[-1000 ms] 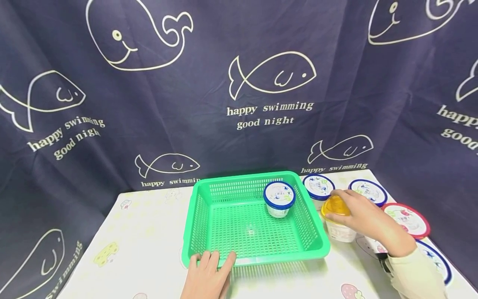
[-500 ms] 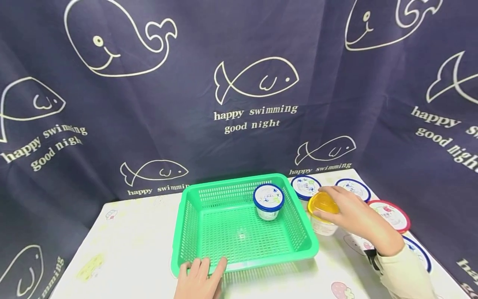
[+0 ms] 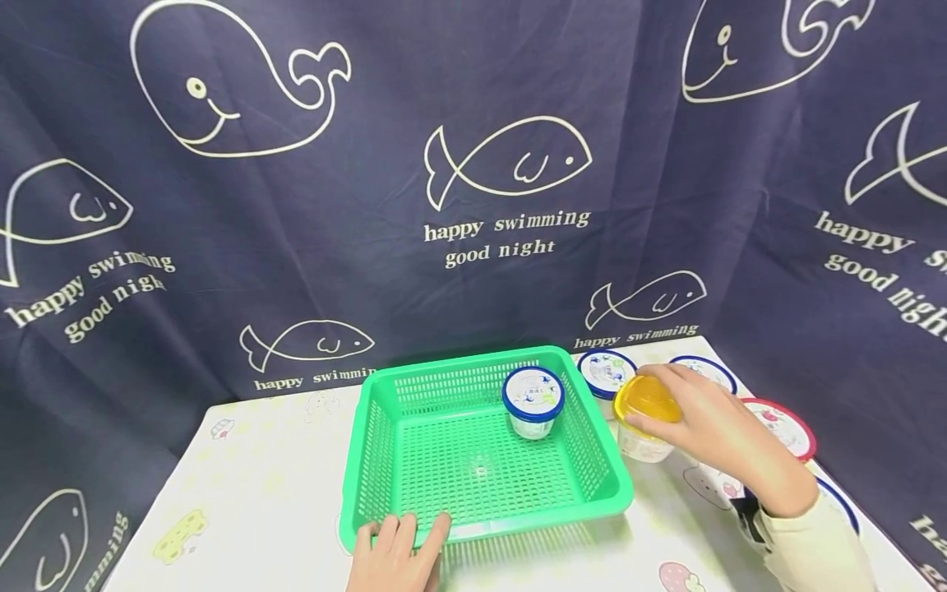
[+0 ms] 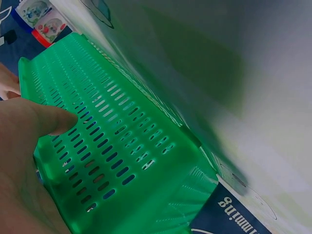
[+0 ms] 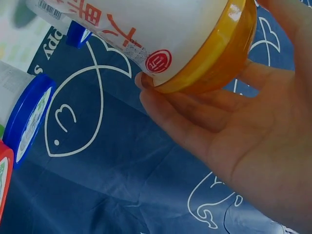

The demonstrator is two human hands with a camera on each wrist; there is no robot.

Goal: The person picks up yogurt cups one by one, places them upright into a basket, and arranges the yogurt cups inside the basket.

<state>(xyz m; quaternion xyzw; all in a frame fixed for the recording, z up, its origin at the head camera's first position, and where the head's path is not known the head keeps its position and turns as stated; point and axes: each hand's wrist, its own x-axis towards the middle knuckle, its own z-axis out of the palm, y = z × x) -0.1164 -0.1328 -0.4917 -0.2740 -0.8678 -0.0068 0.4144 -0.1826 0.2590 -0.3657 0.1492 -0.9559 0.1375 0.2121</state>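
My left hand [image 3: 392, 555] holds the front rim of a green plastic basket [image 3: 533, 514], fingers hooked over it. The left wrist view shows the thumb [image 4: 53, 122] against the slotted outer wall. Inside the basket, towards its back right, stands a white tub with a blue lid [image 3: 533, 395]. Just right of the basket my right hand [image 3: 703, 419] grips a white tub with a domed yellow lid [image 3: 647, 399], fingers and thumb spread around the lid. Up close in the right wrist view, the tub's pale side [image 5: 161, 29] carries red characters.
Behind the gripped tub stands another blue-lidded tub [image 3: 607, 372], beside the basket. Further right are a blue-lidded tub [image 3: 706, 372], a red-lidded tub [image 3: 784, 427] and one more blue lid [image 3: 839, 503], partly behind the sleeve. A dark printed curtain [image 3: 510, 288] hangs along the table's back.
The head view has swung a little to the right. My right hand keeps its grip on the yellow-lidded tub, which has shifted slightly upward. My left hand stays on the basket rim.
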